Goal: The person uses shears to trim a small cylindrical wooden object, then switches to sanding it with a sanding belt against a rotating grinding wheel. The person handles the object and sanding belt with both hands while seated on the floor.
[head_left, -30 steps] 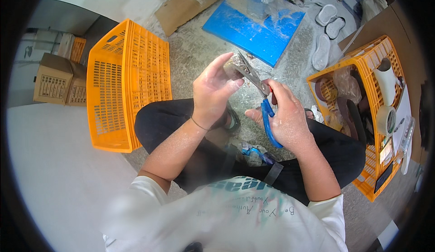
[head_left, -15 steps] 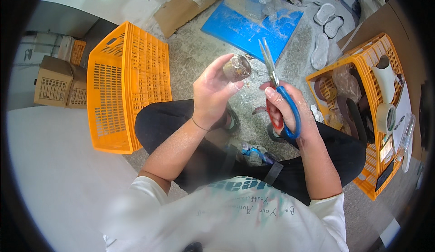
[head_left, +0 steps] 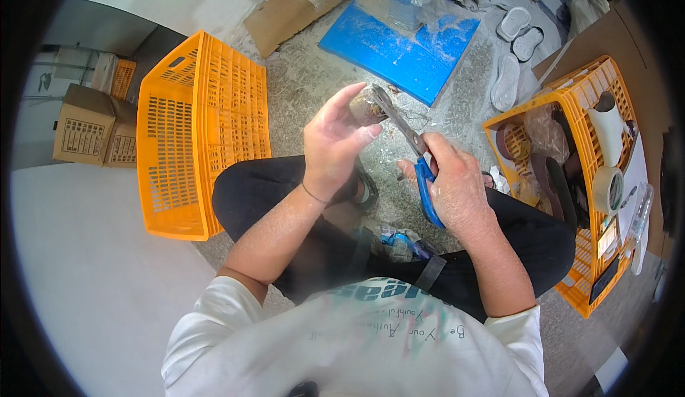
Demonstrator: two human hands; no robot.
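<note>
My left hand (head_left: 334,140) grips a short, dull brownish cylinder (head_left: 362,109) between thumb and fingers, with its rough, crusted end turned to the right. Blue-handled scissors (head_left: 421,172) are in my right hand (head_left: 457,186), their blades pointing up and left. The blade tips reach the cylinder's end; whether they go inside or only touch the rim, I cannot tell. Pale dust coats both hands and forearms.
Tall orange crates stand left (head_left: 203,133) and right (head_left: 564,104); the right one holds plastic bags and a tape roll (head_left: 608,186). Ahead lies a dusty blue board (head_left: 399,51) beside cardboard (head_left: 303,12). White sandals (head_left: 505,82) are at the far right. Crumpled packaging (head_left: 405,243) lies between my legs.
My right hand has turned over and tilted the scissors left, bringing the blades from upright beside the cylinder onto its end. My left hand has stayed nearly still.
</note>
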